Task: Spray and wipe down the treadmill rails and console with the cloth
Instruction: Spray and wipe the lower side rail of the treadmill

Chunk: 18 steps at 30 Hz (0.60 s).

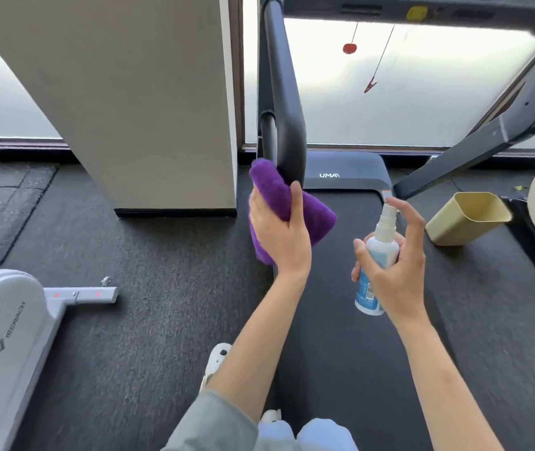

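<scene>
My left hand [279, 236] grips a folded purple cloth [275, 193], whose upper end touches the lower part of the treadmill's black left rail [284, 92]. My right hand [396, 268] holds a small white spray bottle [378, 255] with a blue label, upright over the treadmill belt [341, 320], index finger raised beside the nozzle. The grey right rail [500, 131] slants up to the right. The underside of the console [422, 9] runs along the top edge, with a red safety clip [370, 86] hanging on a cord.
A beige pillar [135, 109] stands just left of the left rail. A tan bin [468, 219] sits right of the belt. A white exercise machine [8, 336] is at the lower left. Frosted windows are behind. My white shoe [217, 362] is on the dark carpet.
</scene>
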Motion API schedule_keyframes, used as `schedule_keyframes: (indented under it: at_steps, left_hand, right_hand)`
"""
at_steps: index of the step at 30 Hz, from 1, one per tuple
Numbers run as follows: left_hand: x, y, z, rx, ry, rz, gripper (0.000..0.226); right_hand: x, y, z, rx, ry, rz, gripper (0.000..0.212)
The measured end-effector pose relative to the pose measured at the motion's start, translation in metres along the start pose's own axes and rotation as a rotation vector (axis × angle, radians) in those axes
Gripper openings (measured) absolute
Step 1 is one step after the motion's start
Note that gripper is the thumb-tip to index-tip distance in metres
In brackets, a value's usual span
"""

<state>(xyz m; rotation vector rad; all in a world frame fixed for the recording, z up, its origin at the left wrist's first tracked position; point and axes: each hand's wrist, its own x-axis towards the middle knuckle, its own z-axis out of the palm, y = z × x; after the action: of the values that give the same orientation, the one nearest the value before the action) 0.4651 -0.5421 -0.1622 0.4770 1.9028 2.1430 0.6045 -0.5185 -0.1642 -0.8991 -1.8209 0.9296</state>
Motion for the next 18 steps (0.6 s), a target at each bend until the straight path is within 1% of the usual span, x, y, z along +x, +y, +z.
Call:
schedule_keyframes:
  at_steps: [5, 7, 10, 13, 15, 17, 18]
  left_hand:
    - [0.031, 0.031, 0.014, 0.314, 0.023, 0.269, 0.077]
    - [0.041, 0.040, 0.019, 0.393, 0.007, 0.294, 0.078]
    - [0.045, 0.040, 0.020, 0.452, 0.020, 0.316, 0.074]
    - [0.050, 0.036, 0.018, 0.399, 0.041, 0.355, 0.073]
    - [0.050, 0.031, 0.015, 0.307, 0.013, 0.356, 0.079]
    - [0.048, 0.019, 0.008, 0.213, -0.043, 0.309, 0.088]
    - [0.049, 0.012, 0.004, 0.143, -0.095, 0.245, 0.088]
  right_hand:
    - [-0.001, -0.002, 0.002, 0.013, 0.002, -0.015, 0.070]
    - [0.003, -0.003, 0.001, 0.018, 0.004, -0.019, 0.072]
    - [0.012, -0.006, 0.001, 0.020, 0.012, -0.027, 0.070]
    - [0.021, -0.009, 0.003, 0.017, 0.023, -0.028, 0.070]
    - [0.025, -0.009, 0.007, 0.018, 0.027, -0.019, 0.071]
    - [0.026, -0.011, 0.011, 0.033, 0.043, -0.009, 0.072]
    - [0.026, -0.012, 0.012, 0.038, 0.048, -0.005, 0.073]
